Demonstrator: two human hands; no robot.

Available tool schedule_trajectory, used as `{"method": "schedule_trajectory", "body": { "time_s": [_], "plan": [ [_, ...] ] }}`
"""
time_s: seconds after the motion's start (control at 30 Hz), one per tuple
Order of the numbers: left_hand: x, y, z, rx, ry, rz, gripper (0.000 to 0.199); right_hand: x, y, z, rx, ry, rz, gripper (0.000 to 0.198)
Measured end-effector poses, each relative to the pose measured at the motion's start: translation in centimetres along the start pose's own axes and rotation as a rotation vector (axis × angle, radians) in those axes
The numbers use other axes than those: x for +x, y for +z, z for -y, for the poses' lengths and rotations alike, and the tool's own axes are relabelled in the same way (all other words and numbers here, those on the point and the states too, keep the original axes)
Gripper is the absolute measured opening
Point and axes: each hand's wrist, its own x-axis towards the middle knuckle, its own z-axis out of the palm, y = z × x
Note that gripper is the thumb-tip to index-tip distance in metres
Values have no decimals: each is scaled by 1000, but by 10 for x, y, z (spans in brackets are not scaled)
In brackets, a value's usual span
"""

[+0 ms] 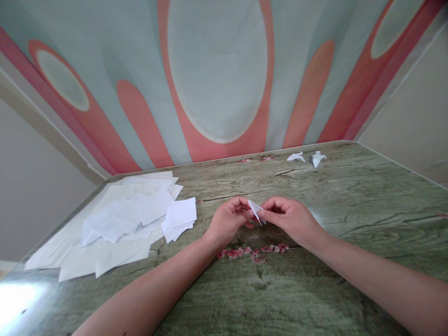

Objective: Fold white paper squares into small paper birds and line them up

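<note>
A small folded white paper (pixel 256 210) is held between my two hands, over the middle of the table. My left hand (pixel 231 218) pinches its left side between thumb and fingers. On the other side, my right hand (pixel 287 217) grips the paper with thumb and forefinger. The paper comes to a point at its upper left, and its layers stand slightly apart at the bottom. My fingers hide part of it.
Loose white paper sheets (pixel 108 256) lie spread at the left, with small paper squares (pixel 180 214) at their right edge. Two folded paper figures (pixel 296 157) (pixel 318 159) rest near the back right of the wood-patterned table (pixel 350 200). A patterned cloth (pixel 217 70) hangs behind.
</note>
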Motion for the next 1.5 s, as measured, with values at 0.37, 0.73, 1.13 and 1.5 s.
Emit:
{"method": "schedule_trajectory", "body": {
  "time_s": [0.37, 0.73, 1.13, 1.5],
  "plan": [
    [-1, 4, -1, 49, 41, -137, 28, 0, 2, -2, -61, 20, -33, 23],
    [-10, 11, -6, 59, 115, -17, 26, -4, 3, 4, -214, -135, -180, 12],
    [-13, 5, -16, 312, 397, 29, 17, -8, 1, 7, -223, -421, -197, 7],
    [-19, 4, -26, 526, 522, -31, 11, -11, -2, 11, -224, -489, -122, 4]
  ]
}}
